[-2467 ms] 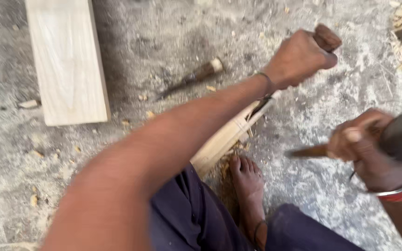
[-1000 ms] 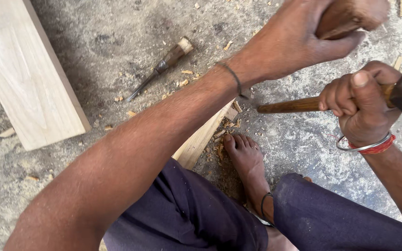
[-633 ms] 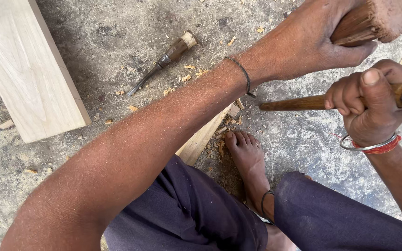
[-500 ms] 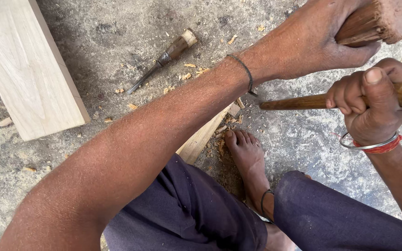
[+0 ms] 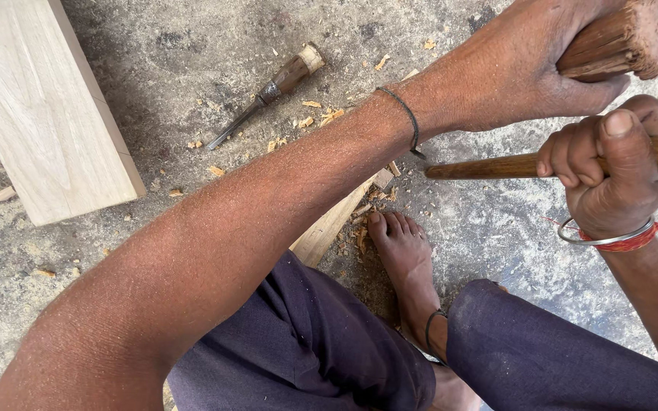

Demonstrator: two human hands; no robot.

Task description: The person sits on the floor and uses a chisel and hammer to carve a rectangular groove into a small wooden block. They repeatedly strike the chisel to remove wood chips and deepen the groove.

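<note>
Big pale plank (image 5: 47,114) lies flat on the concrete floor (image 5: 192,46), top left, well apart from the action. Left hand (image 5: 527,68) is clenched tight round a thick, frayed wooden handle (image 5: 618,42) at top right. Just below it, right hand (image 5: 618,175) is wrapped hard round a hammer handle (image 5: 489,166), its dark head cut by the frame edge. 1 bare foot (image 5: 405,259) sits beside a narrow wood strip (image 5: 329,228). 1 spare chisel (image 5: 272,87) lies loose among the chips (image 5: 321,118).
</note>
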